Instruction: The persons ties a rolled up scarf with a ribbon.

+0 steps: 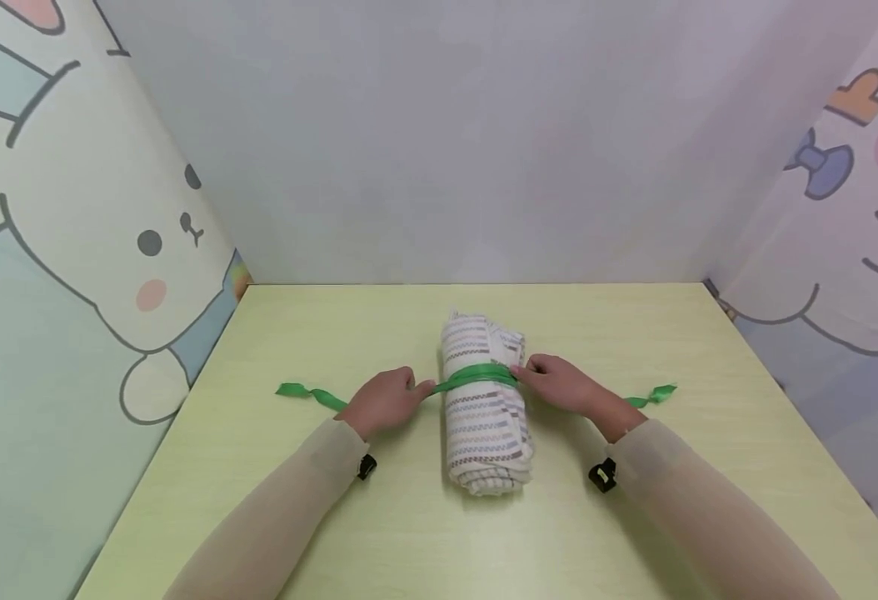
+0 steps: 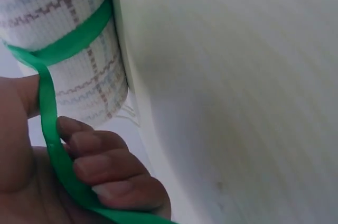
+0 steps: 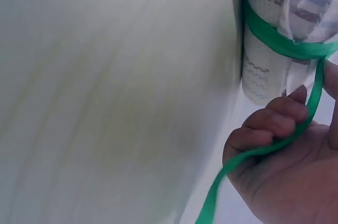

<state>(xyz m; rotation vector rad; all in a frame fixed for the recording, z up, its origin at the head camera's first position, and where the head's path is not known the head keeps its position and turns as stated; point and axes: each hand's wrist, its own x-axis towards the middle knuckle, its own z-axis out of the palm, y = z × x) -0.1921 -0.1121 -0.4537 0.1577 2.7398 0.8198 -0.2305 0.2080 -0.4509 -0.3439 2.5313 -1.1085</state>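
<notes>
A rolled white cloth (image 1: pixel 476 433) with rows of small coloured dashes lies lengthwise on the table. Around its middle runs a green ribbon (image 1: pixel 480 373), also seen in both wrist views. At the roll's left side my left hand (image 1: pixel 384 400) grips one length of the ribbon (image 2: pixel 48 108), fingers curled and the strand crossing the palm. On the other side, my right hand (image 1: pixel 562 385) holds the other length of the ribbon (image 3: pixel 315 94) in curled fingers, close against the roll. Loose ribbon tails stick out beyond both hands. The roll's underside is hidden.
The pale yellow table (image 1: pixel 424 542) extends to a plain whitish backdrop (image 1: pixel 439 150). Cartoon-printed curtains (image 1: pixel 72 233) hang along the left and right edges. Small black devices (image 1: pixel 602 475) are worn at both wrists.
</notes>
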